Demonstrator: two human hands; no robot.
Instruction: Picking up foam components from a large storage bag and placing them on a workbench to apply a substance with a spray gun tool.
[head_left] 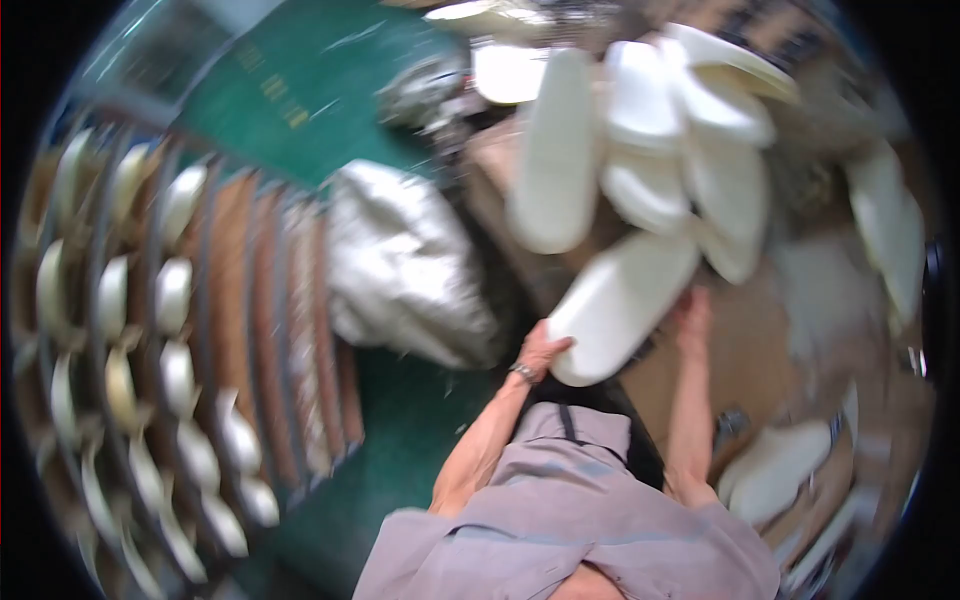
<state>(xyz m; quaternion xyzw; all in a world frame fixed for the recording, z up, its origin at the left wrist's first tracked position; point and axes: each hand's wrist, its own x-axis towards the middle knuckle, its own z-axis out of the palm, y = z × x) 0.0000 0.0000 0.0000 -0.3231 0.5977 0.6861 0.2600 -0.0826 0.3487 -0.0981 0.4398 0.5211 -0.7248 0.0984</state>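
White sole point(620, 305) held between both hands, long axis tilted, running from lower left up to upper right. Left hand point(543, 350) grips its lower-left end, fingers curled on the edge. Right hand point(692, 318) touches its right side; grip unclear because of blur. Just above it, a pile of similar white soles point(660, 150) on a brown table point(740, 350). Left: crumpled white bag point(400, 260), then a rack point(260, 330) with rows of pale pieces. Green floor point(400, 450) below.

We see a brown desk point(745, 345) carrying a heap of white shoe soles point(660, 150). On our left, a slatted rack point(255, 300) bears rows of pale soles point(170, 300), and a white sack point(400, 265) lies on the green floor point(400, 440).
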